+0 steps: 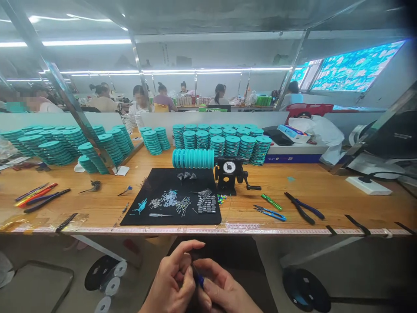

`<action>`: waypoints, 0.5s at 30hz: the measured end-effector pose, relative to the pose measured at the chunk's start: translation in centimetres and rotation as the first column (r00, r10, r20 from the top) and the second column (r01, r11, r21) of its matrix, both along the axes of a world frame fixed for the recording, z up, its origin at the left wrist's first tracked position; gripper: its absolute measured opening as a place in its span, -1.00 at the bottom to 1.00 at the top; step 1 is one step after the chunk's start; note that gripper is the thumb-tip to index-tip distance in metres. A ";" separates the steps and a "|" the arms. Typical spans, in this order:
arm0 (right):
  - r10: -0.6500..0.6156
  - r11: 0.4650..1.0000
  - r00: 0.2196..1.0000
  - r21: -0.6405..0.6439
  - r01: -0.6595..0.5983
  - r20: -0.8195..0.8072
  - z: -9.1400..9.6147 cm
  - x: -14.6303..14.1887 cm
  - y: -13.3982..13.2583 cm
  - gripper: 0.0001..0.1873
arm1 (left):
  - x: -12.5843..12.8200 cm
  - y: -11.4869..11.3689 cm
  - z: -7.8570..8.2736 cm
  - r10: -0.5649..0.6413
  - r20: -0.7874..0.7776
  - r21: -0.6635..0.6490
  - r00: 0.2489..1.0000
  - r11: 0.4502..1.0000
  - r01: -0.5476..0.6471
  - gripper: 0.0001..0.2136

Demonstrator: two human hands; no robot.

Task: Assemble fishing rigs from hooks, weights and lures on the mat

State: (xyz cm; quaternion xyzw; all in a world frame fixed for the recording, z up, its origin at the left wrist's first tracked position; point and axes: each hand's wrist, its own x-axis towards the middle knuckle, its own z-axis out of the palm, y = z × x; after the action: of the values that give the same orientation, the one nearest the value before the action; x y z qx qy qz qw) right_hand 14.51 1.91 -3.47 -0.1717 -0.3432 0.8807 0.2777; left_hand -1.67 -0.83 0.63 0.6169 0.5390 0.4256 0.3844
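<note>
Below the bench's front edge, my left hand (176, 278) and my right hand (224, 288) meet close together. The right thumb and fingers pinch a small dark-blue piece (201, 282), whose kind I cannot make out. My left hand's index finger sticks out, while its thumb and other fingers press together right beside the blue piece. Whatever sits between them is too small to name. Past the hands, a black mat (137, 217) carries small clear parts (170, 198), grey weights (206, 203), turquoise bits (140, 207) and a small screwdriver (159, 215).
Behind the mat stands a hand-cranked winder (229, 174) with turquoise spools (193, 158). Stacks of spools (246, 148) line the back. Blue snips (269, 213), a green tube (271, 202) and pliers (302, 208) lie at right. More pliers (47, 201) lie left; a power strip (368, 185) sits far right.
</note>
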 end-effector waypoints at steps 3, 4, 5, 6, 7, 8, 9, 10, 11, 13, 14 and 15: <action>-0.056 0.998 0.997 0.013 0.055 0.057 -0.1 0.0 0.2 -0.47 | -0.1 0.0 0.0 0.109 -0.108 0.065 0.988 0.993 -0.102 -0.80; -0.067 0.998 0.996 0.016 0.066 0.058 -0.2 0.0 0.2 -0.49 | -0.1 -0.1 0.1 0.145 -0.153 0.091 0.978 0.987 -0.132 -0.88; -0.072 0.997 0.996 0.016 0.072 0.054 -0.2 0.0 0.2 -0.50 | -0.1 -0.2 0.2 0.169 -0.195 0.118 0.966 0.982 -0.148 -0.89; -0.073 0.997 0.996 0.014 0.072 0.049 -0.2 -0.1 0.2 -0.51 | -0.1 -0.2 0.2 0.180 -0.234 0.147 0.955 0.978 -0.148 -0.84; -0.071 0.997 0.996 0.011 0.071 0.047 -0.3 -0.1 0.2 -0.52 | -0.1 -0.3 0.3 0.176 -0.270 0.179 0.947 0.975 -0.130 -0.81; -0.067 0.998 0.996 0.006 0.067 0.051 -0.3 -0.2 0.2 -0.52 | -0.1 -0.4 0.4 0.169 -0.297 0.217 0.940 0.970 -0.106 -0.80; -0.063 0.998 0.997 -0.006 0.064 0.050 -0.3 -0.3 0.2 -0.53 | -0.1 -0.4 0.4 0.165 -0.315 0.258 0.935 0.963 -0.083 -0.81; -0.068 0.997 0.997 -0.025 0.069 0.042 -0.3 -0.3 0.2 -0.53 | 0.0 -0.5 0.4 0.163 -0.328 0.301 0.930 0.952 -0.060 -0.82; -0.093 0.994 0.995 -0.050 0.095 0.033 -0.2 -0.2 0.3 -0.53 | 0.1 -0.5 0.4 0.161 -0.339 0.343 0.927 0.938 -0.038 -0.83; -0.223 0.971 0.974 -0.081 0.226 0.042 0.2 0.4 0.7 -0.54 | 0.5 -0.6 0.2 0.157 -0.350 0.404 0.923 0.915 -0.002 -0.83; -0.325 0.943 0.943 -0.051 0.329 0.077 0.6 1.0 1.1 -0.55 | 0.8 -0.7 0.0 0.156 -0.350 0.416 0.924 0.909 0.004 -0.83; -0.438 0.899 0.888 0.038 0.437 0.140 1.0 2.0 1.7 -0.57 | 1.0 -0.7 -0.3 0.158 -0.345 0.413 0.925 0.911 -0.001 -0.82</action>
State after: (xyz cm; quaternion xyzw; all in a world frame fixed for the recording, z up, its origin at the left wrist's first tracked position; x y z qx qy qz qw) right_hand 16.46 3.65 -2.49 -0.3071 -0.3175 0.7798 0.4436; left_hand -0.70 -1.54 0.30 0.7292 0.5268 0.4195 0.1214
